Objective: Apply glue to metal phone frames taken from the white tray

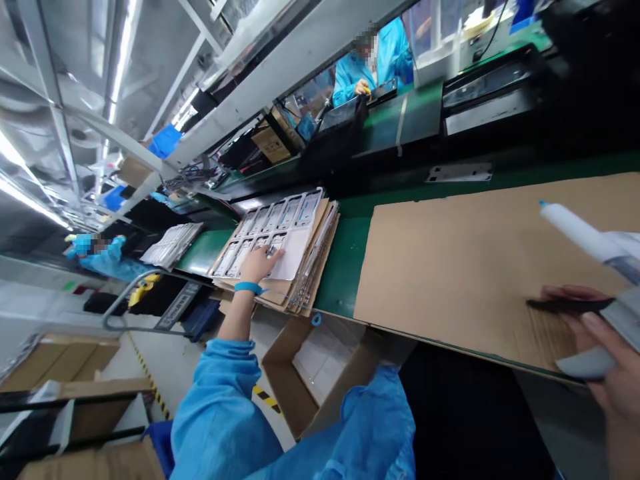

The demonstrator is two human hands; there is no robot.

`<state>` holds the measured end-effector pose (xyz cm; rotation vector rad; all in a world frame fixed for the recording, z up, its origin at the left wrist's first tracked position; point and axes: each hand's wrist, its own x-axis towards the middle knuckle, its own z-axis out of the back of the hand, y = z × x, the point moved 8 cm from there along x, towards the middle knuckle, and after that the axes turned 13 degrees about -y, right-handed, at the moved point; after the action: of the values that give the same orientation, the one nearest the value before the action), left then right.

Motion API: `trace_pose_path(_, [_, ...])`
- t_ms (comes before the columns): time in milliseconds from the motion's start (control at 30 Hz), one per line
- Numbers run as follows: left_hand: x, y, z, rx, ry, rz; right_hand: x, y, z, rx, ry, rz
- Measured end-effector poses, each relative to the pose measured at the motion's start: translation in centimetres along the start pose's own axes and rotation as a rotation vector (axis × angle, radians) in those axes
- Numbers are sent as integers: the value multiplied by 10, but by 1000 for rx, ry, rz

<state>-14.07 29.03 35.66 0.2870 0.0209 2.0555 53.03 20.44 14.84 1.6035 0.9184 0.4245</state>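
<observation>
My left hand (257, 265), blue band on the wrist and blue sleeve behind it, reaches out to a stack of cardboard-backed trays (305, 267) holding several silvery metal frames (290, 213). Its fingertips pinch one frame (273, 251) in the near row. My right hand (607, 357) is at the far right edge, closed around a grey dispenser with a white tube (575, 231) and blue tip pointing over a big cardboard sheet (450, 267). A thin black piece (567, 305) lies under its thumb.
The trays and cardboard lie on a green belt (345, 260). An open cardboard box (310, 373) stands below the belt edge. More frames (170, 245) lie further left. A person in blue (373, 63) works across the line, and another (103, 257) at left.
</observation>
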Motion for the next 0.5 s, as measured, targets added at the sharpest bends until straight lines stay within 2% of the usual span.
trace_pose_path(100, [7,3,-4,-24,-13,42,-1,0,-4,14,38,-17])
trace_pose_path(167, [15,3,0,-31,-35,71,-1,3,-5,15,36,-29])
trace_pose_path(267, [22,-3,18,-16,-86,78,-1,3,-7,0,34,-56])
trace_pose_path(333, [16,-12,35,-3,-139,50,-1,2,-8,-2,37,-58])
trace_pose_path(433, [-10,-38,61,-20,-290,-56,-1,1,-9,3,40,-38])
trace_pose_path(500, [-41,-77,73,-125,-452,-290,-1,2,-10,2,49,-17])
